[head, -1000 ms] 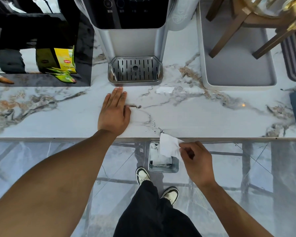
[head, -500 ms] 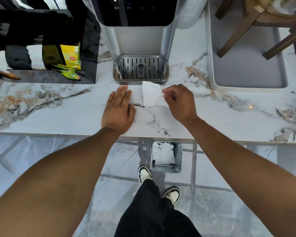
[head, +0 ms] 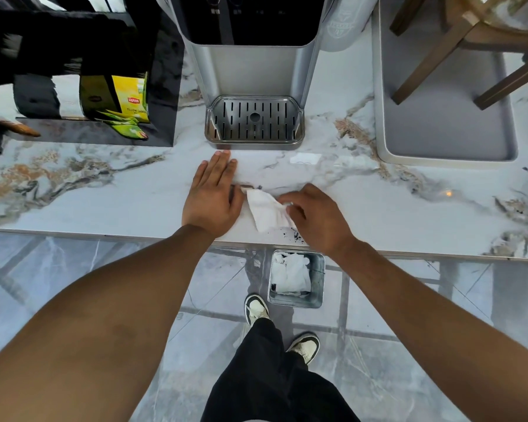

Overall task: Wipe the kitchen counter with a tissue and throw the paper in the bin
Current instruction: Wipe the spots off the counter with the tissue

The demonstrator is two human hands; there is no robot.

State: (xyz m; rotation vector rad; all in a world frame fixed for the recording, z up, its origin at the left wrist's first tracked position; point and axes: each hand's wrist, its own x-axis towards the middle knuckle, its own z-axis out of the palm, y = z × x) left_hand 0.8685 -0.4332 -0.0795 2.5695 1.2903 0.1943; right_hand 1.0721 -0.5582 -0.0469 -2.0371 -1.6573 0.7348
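Right hand [head: 313, 216] pinching tissue [head: 267, 211] against the marble bench [head: 104, 196]; left hand [head: 212, 196] flat, fingers spread.

- Water dispenser [head: 250, 68]: silver body with a dark front panel, standing straight beyond the grip, at the back of the surface.
- Drip tray [head: 254, 123]: slotted metal grate at the dispenser's foot, just beyond the grip.
- Tea box [head: 130, 97]: yellow, inside a dark open-fronted holder [head: 162, 86], beyond the grip and well to its left; green sachets [head: 125, 126] spill from it.
- Grey tray [head: 439, 117]: shallow, beyond the grip and well to its right; brown wooden legs [head: 427, 65] stand in it.
- White cup [head: 345, 25]: just right of the dispenser, partly cut off.
- Shoes [head: 256, 309]: pale, on the marbled floor [head: 58, 269], below and nearer than the grip, under black trousers [head: 265, 376].
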